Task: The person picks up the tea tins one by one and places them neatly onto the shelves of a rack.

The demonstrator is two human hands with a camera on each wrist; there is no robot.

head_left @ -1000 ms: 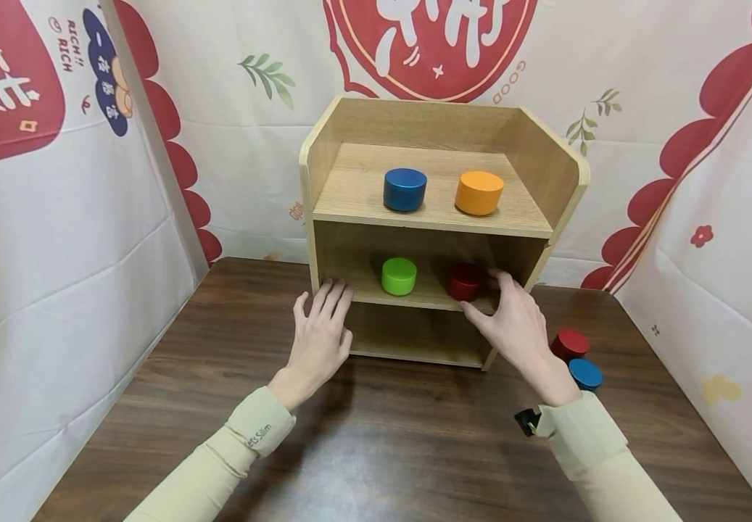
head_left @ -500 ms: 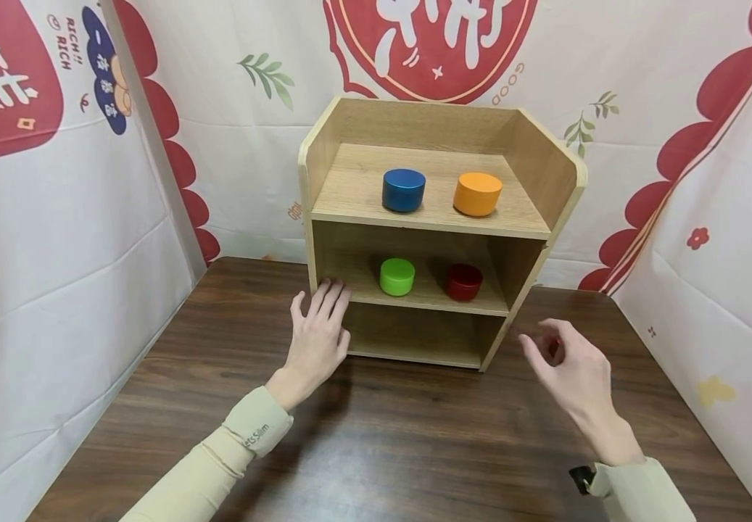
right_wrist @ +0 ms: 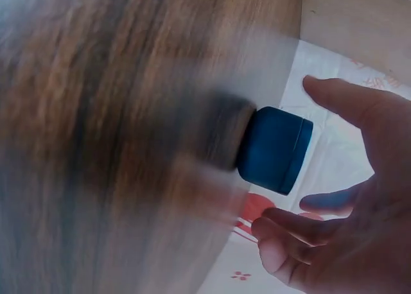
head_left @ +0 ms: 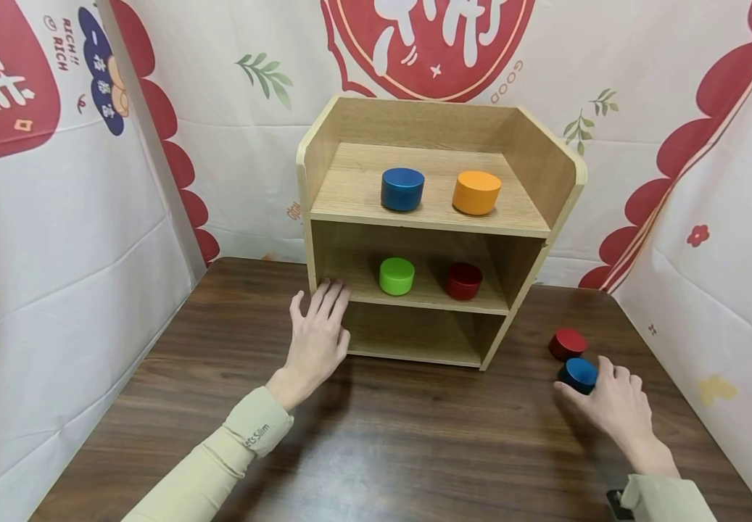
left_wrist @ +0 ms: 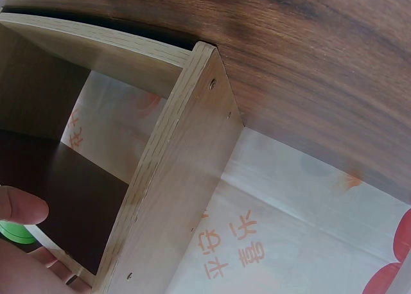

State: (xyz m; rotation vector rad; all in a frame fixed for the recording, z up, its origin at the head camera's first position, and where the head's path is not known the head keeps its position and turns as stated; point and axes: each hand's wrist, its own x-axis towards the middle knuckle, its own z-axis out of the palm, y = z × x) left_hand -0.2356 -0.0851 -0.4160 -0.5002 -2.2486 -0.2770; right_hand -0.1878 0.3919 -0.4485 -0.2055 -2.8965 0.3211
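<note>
- Dark wood-grain table (head_left: 415, 420) lies beneath both hands; white printed cloth (head_left: 232, 167) rises beyond the fingertips.
- Left hand (head_left: 313, 341): fingers apart, resting at the left front end of the middle board (head_left: 428, 305) of the wooden shelf unit (head_left: 424, 125), probably to steady it.
- Right hand (head_left: 620, 413): thumb and fingers parted around the blue tin (head_left: 579, 375), with gaps visible in the right wrist view; the spread seems shaped to suit its round wall.
- Past the right fingertips sits the red tin (head_left: 568, 344); whether these two touch, I cannot tell.
- Right of the left fingers, the middle board bears the green tin (head_left: 397, 276), then the dark red tin (head_left: 463, 281); higher up stand the dark blue tin (head_left: 402, 190) and orange tin (head_left: 476, 193). Their spacing looks deliberate, leaving finger room.
- "RICH!! RICH" lettering (head_left: 60, 43) lies left of the left fingers, "GOOD" lettering (head_left: 506, 81) beyond both hands; the left cuff (head_left: 261, 424) apparently reads "Let's Slim". Orange characters (left_wrist: 228, 246) outside the unit read 平安喜乐. No label shows on the tins.
</note>
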